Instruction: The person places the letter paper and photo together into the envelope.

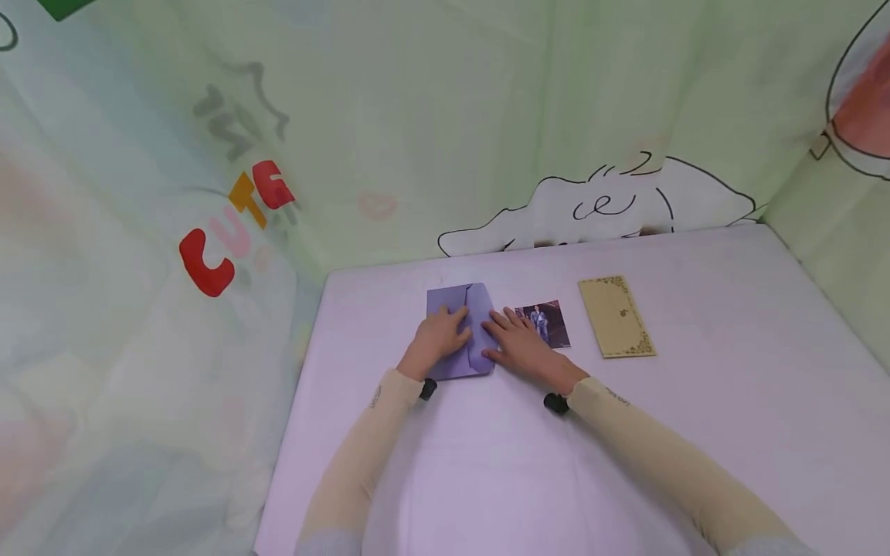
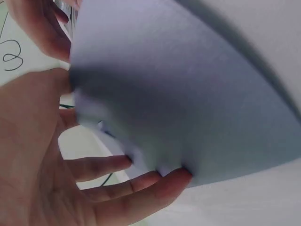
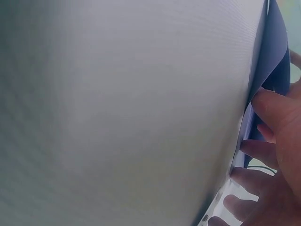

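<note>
the purple envelope (image 1: pixel 478 305) lies on the table (image 1: pixel 487 463), toward its far side, with its flap side up and the flap along its right part. the left hand (image 1: pixel 439 333) rests on the envelope's left part; the left wrist view shows its fingers spread, tips touching the paper, with nothing pinched. the right hand (image 1: pixel 521 344) is placed at the envelope's right edge, fingers spread, thumb toward the flap. in the right wrist view the thumb tip meets the purple paper, which bows up there; whether the thumb sits under the flap or only against its edge, i cannot tell. just right of the envelope lies a photograph (image 1: pixel 549 324), its left part hidden by the right hand's fingers; clothed figures show on it against a dark ground. farther right, apart from the photograph, a tan card (image 1: pixel 617 316) with dark ornament at its corners lies flat, slightly tilted. both forearms wear beige sleeves (image 1: pixel 368 455), and a small dark device (image 1: pixel 556 403) shows at each wrist. behind the table hangs a pale green backdrop (image 1: pixel 417 116) bearing line drawings and coloured letters (image 1: pixel 206 266).
</note>
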